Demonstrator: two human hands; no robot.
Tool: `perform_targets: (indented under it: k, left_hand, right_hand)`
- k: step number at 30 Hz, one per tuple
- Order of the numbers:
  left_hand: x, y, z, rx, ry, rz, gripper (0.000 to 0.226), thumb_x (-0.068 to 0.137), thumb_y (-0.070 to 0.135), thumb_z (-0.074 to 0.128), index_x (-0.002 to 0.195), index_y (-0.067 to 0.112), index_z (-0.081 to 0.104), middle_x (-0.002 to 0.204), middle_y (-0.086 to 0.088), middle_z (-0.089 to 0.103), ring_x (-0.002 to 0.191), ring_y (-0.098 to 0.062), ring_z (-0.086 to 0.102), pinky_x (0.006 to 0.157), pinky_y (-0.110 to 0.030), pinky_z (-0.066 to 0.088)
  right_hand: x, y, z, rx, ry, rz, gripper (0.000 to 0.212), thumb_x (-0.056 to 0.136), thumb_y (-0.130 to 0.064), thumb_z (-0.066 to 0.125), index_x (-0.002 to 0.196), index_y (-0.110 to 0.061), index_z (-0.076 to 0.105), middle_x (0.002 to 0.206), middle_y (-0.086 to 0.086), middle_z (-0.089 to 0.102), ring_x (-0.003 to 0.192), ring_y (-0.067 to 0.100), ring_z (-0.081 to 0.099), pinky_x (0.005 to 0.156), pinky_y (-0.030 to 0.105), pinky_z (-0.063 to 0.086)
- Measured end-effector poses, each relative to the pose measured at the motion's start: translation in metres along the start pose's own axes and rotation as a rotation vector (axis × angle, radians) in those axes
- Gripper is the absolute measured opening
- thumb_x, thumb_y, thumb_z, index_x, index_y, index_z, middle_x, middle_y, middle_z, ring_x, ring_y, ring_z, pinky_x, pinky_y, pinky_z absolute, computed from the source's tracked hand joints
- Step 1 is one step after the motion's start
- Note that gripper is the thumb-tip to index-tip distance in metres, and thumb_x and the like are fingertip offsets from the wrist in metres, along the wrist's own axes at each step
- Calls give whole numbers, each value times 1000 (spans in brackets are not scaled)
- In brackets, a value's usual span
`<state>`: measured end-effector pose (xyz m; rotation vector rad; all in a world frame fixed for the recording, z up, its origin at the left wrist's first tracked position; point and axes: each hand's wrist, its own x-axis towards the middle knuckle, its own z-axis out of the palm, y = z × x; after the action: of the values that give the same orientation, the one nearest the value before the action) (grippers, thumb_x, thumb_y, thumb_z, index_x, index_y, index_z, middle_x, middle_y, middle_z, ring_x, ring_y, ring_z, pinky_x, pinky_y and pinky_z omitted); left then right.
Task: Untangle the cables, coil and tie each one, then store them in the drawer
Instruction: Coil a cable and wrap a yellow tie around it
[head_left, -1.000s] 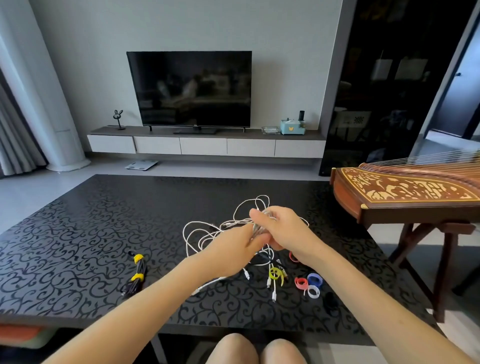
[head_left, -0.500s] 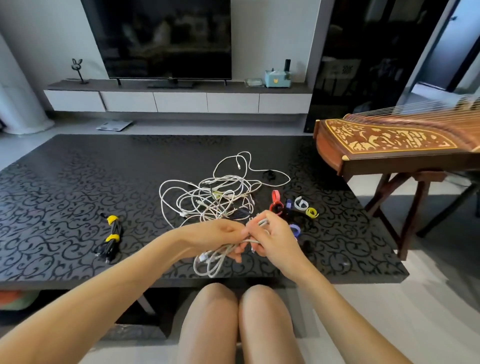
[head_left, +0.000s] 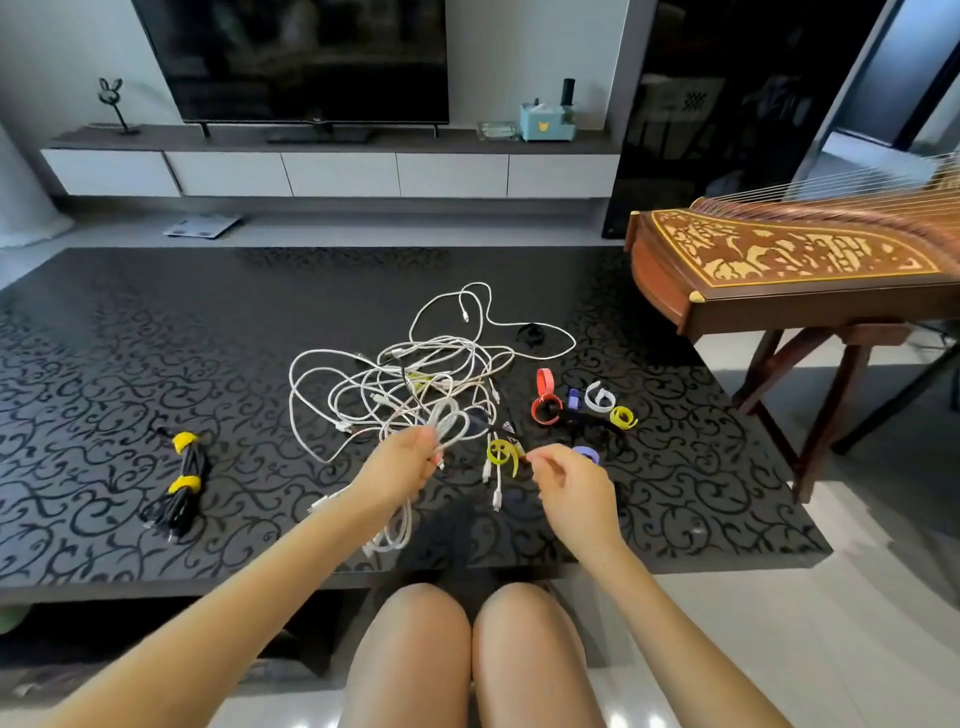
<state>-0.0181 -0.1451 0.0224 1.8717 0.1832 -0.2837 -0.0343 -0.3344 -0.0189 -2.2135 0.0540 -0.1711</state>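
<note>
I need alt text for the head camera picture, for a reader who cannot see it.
A person's left hand holds a folded white cable above a black table, near a pile of tangled white cables. The right hand hovers near coloured ties; a tied black cable lies at the left.

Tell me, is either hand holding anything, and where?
The left hand grips a coiled white cable around its middle; the right hand seems empty.
</note>
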Motion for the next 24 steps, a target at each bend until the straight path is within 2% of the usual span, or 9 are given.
perform_targets:
  k: [2,7,10,12,14,16,18,21,24]
  left_hand:
    - [9,0,-2,-22,-9,1,39,103,29,31,68,14,41,54,5,32,45,-8,24,41,-15,22]
    - [21,0,13,-30,2,17,41,102,34,33,65,16,39,54,8,32,46,-7,25,45,-19,23]
    - [24,0,16,-90,2,44,43,97,40,45,62,20,31,51,10,28,44,-8,23,47,-22,21]
    - [23,0,17,-81,11,70,45,91,37,59,62,21,29,52,7,27,45,-10,23,50,-25,21]
    - [26,-2,17,-87,16,76,46,86,33,67,61,21,29,51,7,27,45,-11,24,53,-29,22]
    - [27,-4,17,-139,-13,83,48,80,29,73,59,21,31,49,8,29,42,-9,28,52,-28,23]
    - [28,-5,16,-161,-35,76,40,71,28,78,62,19,40,49,11,36,41,-3,36,48,-24,27]
    - [28,-2,19,-194,-124,33,22,77,29,77,75,15,60,49,12,39,43,-6,35,42,-17,30]
    - [21,3,26,-240,-301,32,23,83,30,70,75,13,57,50,10,33,43,-6,29,41,-15,28]
  right_hand:
    - [14,7,7,-235,-1,-103,21,96,-20,51,106,-18,70,95,-4,64,86,16,60,69,27,41]
    - [45,13,39,-656,-121,-271,26,97,-22,45,115,-24,63,100,2,55,93,23,55,67,28,35]
    - [56,18,49,-779,-172,-317,22,97,-17,43,108,-21,62,102,1,54,97,22,53,70,30,38]
    - [58,19,47,-737,-171,-319,22,98,-19,43,104,-19,64,99,1,55,94,20,53,68,28,34]
    - [58,21,40,-485,-131,-264,18,94,-19,52,96,-16,69,90,0,57,83,17,53,65,24,32]
    - [52,18,26,-52,-146,-100,9,87,-11,63,87,-11,72,80,-2,60,71,13,54,64,23,38]
    - [43,12,8,367,-230,83,8,85,-4,65,86,-8,72,77,0,67,67,10,57,61,22,46]
    - [31,3,-9,797,-302,251,10,85,-2,63,92,-3,70,81,4,72,71,12,64,62,22,52]
    - [22,-8,-17,1044,-374,304,23,79,-8,63,98,3,66,90,10,72,81,18,68,67,25,54]
